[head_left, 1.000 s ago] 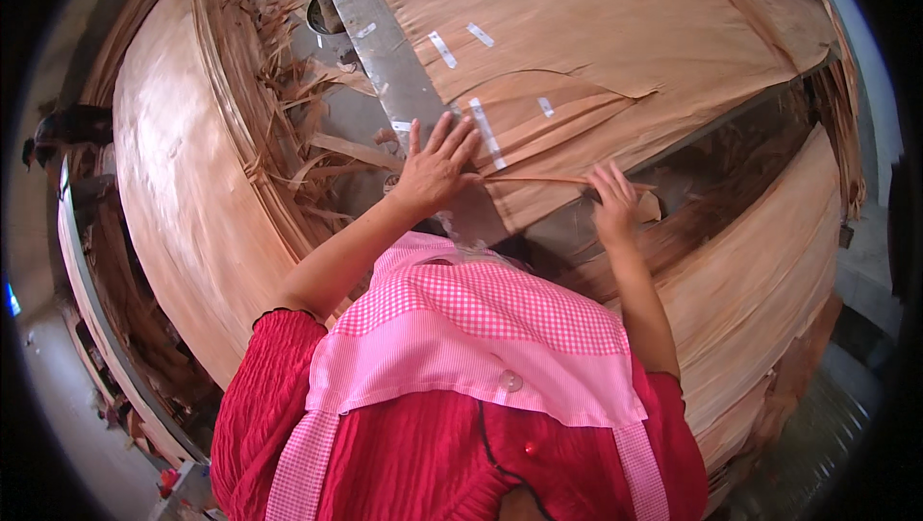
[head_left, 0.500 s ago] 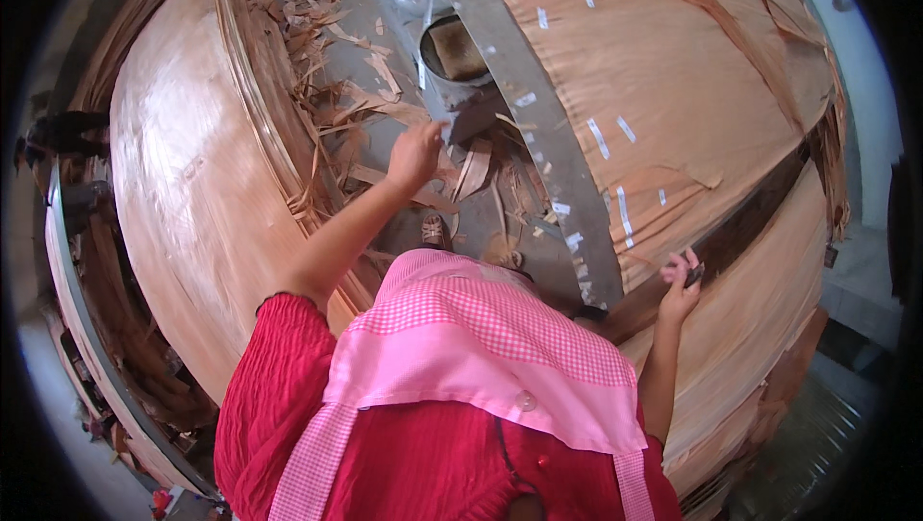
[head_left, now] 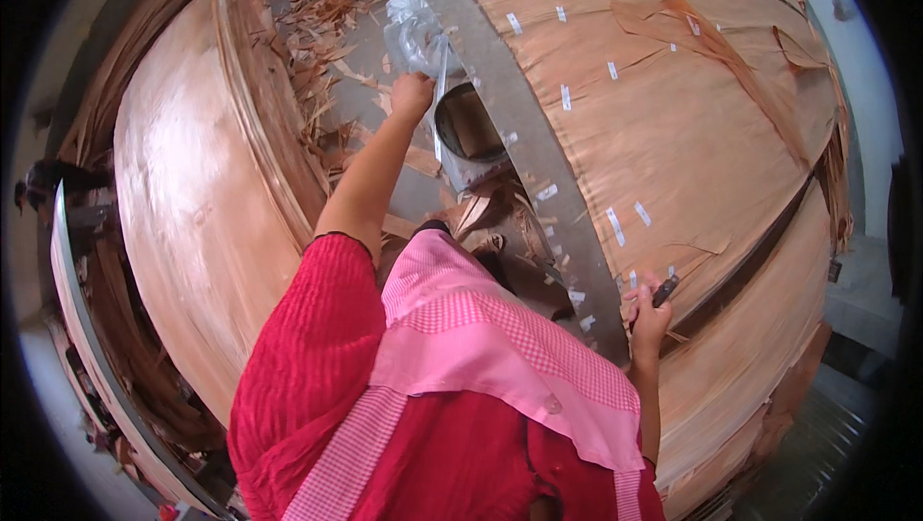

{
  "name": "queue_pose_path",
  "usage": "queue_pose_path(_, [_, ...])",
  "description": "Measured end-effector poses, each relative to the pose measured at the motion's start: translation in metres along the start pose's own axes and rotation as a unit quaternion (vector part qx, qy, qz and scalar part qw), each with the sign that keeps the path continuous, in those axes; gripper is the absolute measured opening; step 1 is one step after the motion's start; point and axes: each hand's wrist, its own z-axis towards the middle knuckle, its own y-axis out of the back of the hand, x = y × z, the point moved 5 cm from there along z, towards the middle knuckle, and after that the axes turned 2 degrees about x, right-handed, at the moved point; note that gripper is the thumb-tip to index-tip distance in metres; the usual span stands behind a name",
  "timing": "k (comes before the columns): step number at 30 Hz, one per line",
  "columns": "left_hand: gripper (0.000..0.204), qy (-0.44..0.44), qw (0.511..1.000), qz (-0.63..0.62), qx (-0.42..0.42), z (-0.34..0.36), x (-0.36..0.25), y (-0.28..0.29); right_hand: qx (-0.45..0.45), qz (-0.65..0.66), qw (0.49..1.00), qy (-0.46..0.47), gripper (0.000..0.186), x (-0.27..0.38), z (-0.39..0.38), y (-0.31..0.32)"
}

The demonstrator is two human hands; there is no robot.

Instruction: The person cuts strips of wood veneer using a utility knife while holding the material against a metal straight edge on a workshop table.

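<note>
My left hand (head_left: 411, 95) reaches forward, fingers curled, beside a narrow white strip (head_left: 441, 88) that hangs near a round dark-rimmed container (head_left: 471, 122). A brownish block sits inside the container. Whether the fingers grip anything is hidden. My right hand (head_left: 650, 314) is closed around a small tool with a dark handle (head_left: 665, 290), its exact kind unclear, over the near edge of a wide thin wood veneer sheet (head_left: 711, 156). Short white tape pieces (head_left: 615, 226) dot that sheet.
A grey board edge (head_left: 519, 108) runs along the sheet's left side. A clear plastic bag (head_left: 415, 26) lies beyond the container. Veneer scraps (head_left: 317, 31) litter the floor. At left stands a large veneer stack (head_left: 192, 156); more veneer (head_left: 750, 358) lies at right.
My left hand has moved forward, up to beside the white strip. My right hand with the dark-handled tool has shifted left and nearer, onto the sheet's edge. The view has shifted slightly.
</note>
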Motion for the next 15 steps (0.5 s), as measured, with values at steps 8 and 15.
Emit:
queue_pose_path(8, [0.028,-0.009,0.996,-0.084,0.016,0.053,-0.007,-0.009,0.126,-0.097,0.987,-0.023,0.024,0.015,0.017,-0.119])
queue_pose_path(15, [0.005,-0.461,0.825,-0.155,0.288,-0.12,-0.066,0.099,0.282,0.095,0.94,-0.169,0.047,0.069,0.073,-0.339])
